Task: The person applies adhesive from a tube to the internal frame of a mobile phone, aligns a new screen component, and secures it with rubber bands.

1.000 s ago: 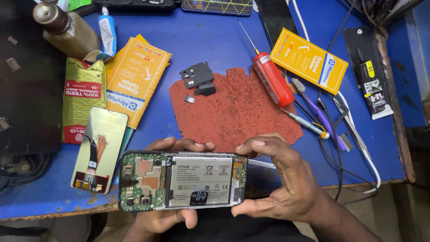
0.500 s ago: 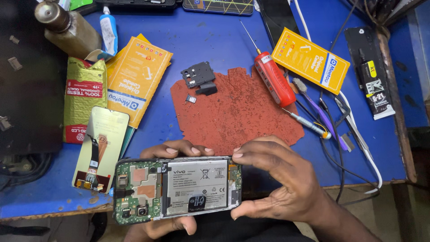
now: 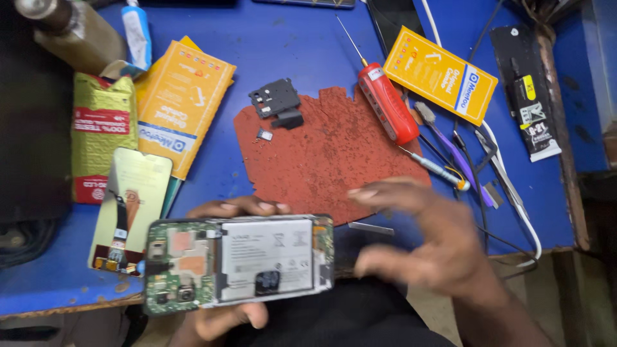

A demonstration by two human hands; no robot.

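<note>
the work in hand looks like the inspection stage of a phone teardown: the opened smartphone with its back off, green circuit board and white battery exposed [image 3: 238,263], is held level above the near edge of the blue desk [image 3: 289,45], just in front of the red textured work mat [image 3: 321,154]. the left hand [image 3: 225,315] carries it from beneath, fingers curled over the far edge and thumb at the near edge, closed on the phone's frame. the right hand [image 3: 424,244] is blurred, just beside the phone's right end; its fingers look loosely spread and not clearly touching anything, though the blur keeps me from being sure. a next move, i'd judge, calls for a tool: the red-handled screwdriver [image 3: 385,106] lies on the mat's far right edge, within reach.
</note>
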